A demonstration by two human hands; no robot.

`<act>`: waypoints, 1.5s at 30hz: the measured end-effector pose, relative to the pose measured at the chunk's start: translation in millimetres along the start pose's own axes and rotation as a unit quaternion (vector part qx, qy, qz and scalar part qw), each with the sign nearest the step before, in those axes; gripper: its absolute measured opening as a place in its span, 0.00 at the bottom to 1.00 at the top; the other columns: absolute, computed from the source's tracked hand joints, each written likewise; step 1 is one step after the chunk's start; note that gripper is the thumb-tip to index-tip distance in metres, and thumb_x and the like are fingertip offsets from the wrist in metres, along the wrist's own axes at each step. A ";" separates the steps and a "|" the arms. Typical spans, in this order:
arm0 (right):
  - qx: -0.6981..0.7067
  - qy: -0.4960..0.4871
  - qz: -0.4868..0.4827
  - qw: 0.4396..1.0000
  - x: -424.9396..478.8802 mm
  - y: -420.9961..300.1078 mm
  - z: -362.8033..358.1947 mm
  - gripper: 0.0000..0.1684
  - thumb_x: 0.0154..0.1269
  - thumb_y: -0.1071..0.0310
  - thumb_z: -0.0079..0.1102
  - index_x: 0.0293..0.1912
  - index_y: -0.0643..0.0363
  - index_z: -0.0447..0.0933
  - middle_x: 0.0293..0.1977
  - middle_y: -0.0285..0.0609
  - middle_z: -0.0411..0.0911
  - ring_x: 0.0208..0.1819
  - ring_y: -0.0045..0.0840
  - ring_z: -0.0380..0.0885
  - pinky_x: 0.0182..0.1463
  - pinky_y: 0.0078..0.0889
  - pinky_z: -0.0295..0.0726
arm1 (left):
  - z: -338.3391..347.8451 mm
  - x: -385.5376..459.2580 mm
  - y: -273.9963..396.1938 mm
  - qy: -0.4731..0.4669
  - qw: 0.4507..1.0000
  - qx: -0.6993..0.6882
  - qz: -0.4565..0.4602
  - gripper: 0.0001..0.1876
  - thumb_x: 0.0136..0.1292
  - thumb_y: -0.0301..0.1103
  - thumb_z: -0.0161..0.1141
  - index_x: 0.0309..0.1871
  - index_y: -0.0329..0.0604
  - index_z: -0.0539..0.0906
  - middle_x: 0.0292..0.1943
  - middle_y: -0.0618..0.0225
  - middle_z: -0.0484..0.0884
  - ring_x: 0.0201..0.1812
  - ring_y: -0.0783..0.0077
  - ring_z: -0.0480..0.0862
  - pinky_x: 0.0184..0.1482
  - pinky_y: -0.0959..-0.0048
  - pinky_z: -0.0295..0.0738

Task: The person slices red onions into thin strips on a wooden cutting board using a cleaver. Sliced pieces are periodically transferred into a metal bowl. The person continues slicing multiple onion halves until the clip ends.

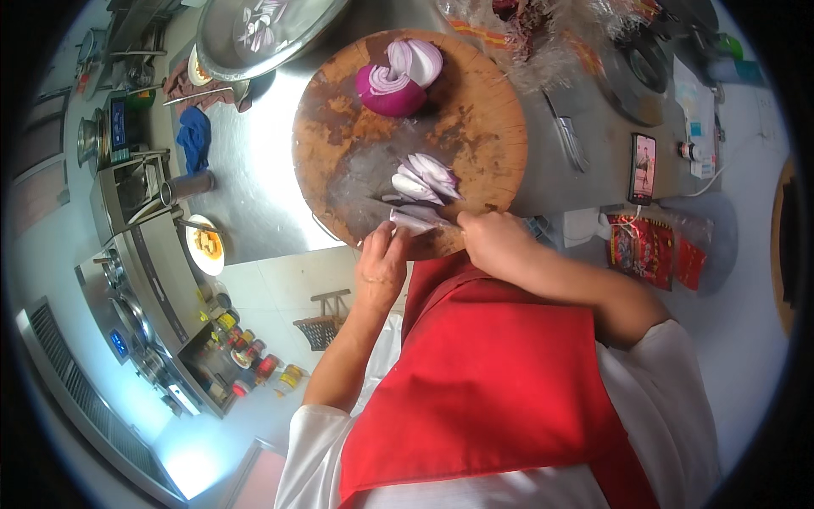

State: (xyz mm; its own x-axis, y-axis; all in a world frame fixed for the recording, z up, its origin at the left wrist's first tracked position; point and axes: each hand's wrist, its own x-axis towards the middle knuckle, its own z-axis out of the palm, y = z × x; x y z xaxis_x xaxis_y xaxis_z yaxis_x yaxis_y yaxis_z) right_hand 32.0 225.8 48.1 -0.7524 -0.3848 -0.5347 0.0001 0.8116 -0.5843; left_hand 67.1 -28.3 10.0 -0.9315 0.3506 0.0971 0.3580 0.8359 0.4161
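Note:
On a round wooden chopping block (337, 140) lie two large pieces of red onion, one with its purple outside up (391, 94) and one showing its pale layers (420, 62). Nearer to me is a small pile of cut onion pieces (423, 178). My left hand (383, 254) presses its fingertips on an onion piece (412, 221) at the block's near edge. Closed around a knife's handle, my right hand (499, 245) is at the near right edge; the handle is hidden in the fist. The dark blade (413, 202) lies between that piece and the pile.
A steel bowl (280, 54) with onion slices stands at the upper left, a steel cup (187, 188) and a plate of food (205, 245) on the left. To the right are another knife (566, 133), a phone (642, 168) on a cable and plastic bags (534, 38).

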 end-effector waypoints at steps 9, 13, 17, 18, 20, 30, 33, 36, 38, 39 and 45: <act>0.005 0.028 -0.008 1.000 -12.1 -20.4 -16.3 0.07 0.72 0.71 0.56 0.45 0.63 0.78 0.32 0.62 0.87 0.38 0.61 0.89 0.43 0.65 0.88 | 13.5 14.4 -12.6 0.027 1.000 0.007 -0.015 0.21 0.61 0.19 0.65 0.58 0.43 0.87 0.58 0.56 0.84 0.53 0.50 0.86 0.54 0.57 0.86; -0.004 0.051 -0.032 0.998 7.7 -15.4 2.7 0.07 0.73 0.70 0.57 0.46 0.63 0.78 0.31 0.62 0.87 0.35 0.62 0.88 0.41 0.65 0.87 | 11.3 16.7 -11.5 0.020 1.000 -0.015 -0.013 0.19 0.61 0.18 0.64 0.56 0.42 0.87 0.57 0.56 0.84 0.52 0.50 0.86 0.53 0.57 0.86; 0.006 0.058 -0.046 0.997 23.9 -25.0 8.7 0.08 0.71 0.73 0.57 0.46 0.64 0.80 0.32 0.62 0.87 0.37 0.61 0.88 0.44 0.65 0.87 | 14.1 11.9 -16.8 0.043 0.998 -0.041 -0.005 0.18 0.61 0.18 0.64 0.55 0.41 0.87 0.57 0.56 0.84 0.52 0.49 0.86 0.53 0.56 0.86; 0.001 0.036 -0.026 0.999 20.0 -28.9 -0.3 0.08 0.70 0.73 0.57 0.46 0.64 0.80 0.35 0.62 0.88 0.39 0.60 0.89 0.46 0.64 0.88 | 16.3 12.6 -18.9 0.050 0.998 -0.046 -0.006 0.18 0.61 0.18 0.64 0.55 0.41 0.87 0.57 0.55 0.85 0.52 0.49 0.86 0.53 0.56 0.86; -0.010 -0.010 0.017 1.000 4.0 -38.0 -21.3 0.09 0.69 0.74 0.59 0.46 0.65 0.82 0.39 0.62 0.89 0.44 0.59 0.90 0.50 0.60 0.89 | 14.9 20.3 -15.7 0.060 0.997 -0.050 -0.012 0.13 0.65 0.18 0.67 0.52 0.41 0.87 0.52 0.55 0.84 0.50 0.47 0.86 0.52 0.57 0.85; -0.003 0.030 -0.028 0.999 24.6 -28.9 -8.6 0.09 0.72 0.71 0.56 0.47 0.64 0.81 0.36 0.63 0.88 0.41 0.63 0.88 0.48 0.66 0.86 | 24.0 9.4 -21.8 0.123 0.989 -0.086 -0.008 0.10 0.70 0.20 0.70 0.51 0.39 0.86 0.51 0.51 0.85 0.48 0.45 0.88 0.50 0.56 0.86; 0.004 0.016 0.008 1.000 5.7 -37.8 -13.3 0.10 0.71 0.71 0.57 0.47 0.64 0.83 0.38 0.63 0.89 0.43 0.62 0.88 0.50 0.64 0.87 | 19.8 15.3 -20.6 0.100 0.991 -0.090 -0.006 0.10 0.70 0.20 0.70 0.52 0.39 0.86 0.51 0.50 0.85 0.48 0.45 0.88 0.50 0.56 0.86; 0.003 0.006 0.006 1.000 20.2 -34.5 2.3 0.11 0.70 0.72 0.58 0.48 0.64 0.84 0.42 0.62 0.89 0.46 0.59 0.89 0.53 0.61 0.87 | 24.4 13.5 -25.3 0.116 0.990 -0.083 0.001 0.11 0.70 0.20 0.70 0.53 0.39 0.85 0.51 0.50 0.85 0.49 0.45 0.88 0.50 0.56 0.86; 0.023 -0.003 0.000 1.000 31.2 -37.9 2.8 0.11 0.71 0.72 0.57 0.48 0.64 0.84 0.42 0.62 0.89 0.46 0.59 0.89 0.53 0.62 0.87 | 26.1 10.5 -25.8 0.109 0.990 -0.088 -0.002 0.11 0.70 0.20 0.70 0.53 0.39 0.85 0.50 0.50 0.85 0.49 0.44 0.88 0.50 0.56 0.86; 0.022 0.007 -0.008 1.000 29.8 -35.2 1.5 0.11 0.72 0.71 0.57 0.48 0.64 0.83 0.41 0.62 0.89 0.45 0.61 0.89 0.52 0.63 0.87 | 26.9 10.5 -26.3 0.107 0.990 -0.092 -0.004 0.11 0.70 0.19 0.70 0.53 0.39 0.85 0.50 0.50 0.85 0.48 0.44 0.88 0.50 0.56 0.86; 0.001 -0.019 0.015 1.000 7.6 -33.5 -0.7 0.09 0.72 0.69 0.58 0.46 0.63 0.82 0.38 0.63 0.88 0.44 0.63 0.88 0.49 0.65 0.86 | 24.9 5.8 -29.7 0.105 0.989 -0.103 0.005 0.13 0.68 0.19 0.71 0.53 0.37 0.84 0.49 0.51 0.85 0.48 0.44 0.87 0.50 0.57 0.85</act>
State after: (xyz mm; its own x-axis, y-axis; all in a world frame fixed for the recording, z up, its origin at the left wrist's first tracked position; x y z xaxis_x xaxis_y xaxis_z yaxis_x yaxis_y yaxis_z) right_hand 25.9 196.0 64.1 -0.7268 -0.3763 -0.5747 0.0238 0.8223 -0.5685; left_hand 52.7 -40.6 -24.3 -0.9286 0.2452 0.2784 0.3666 0.7218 0.5871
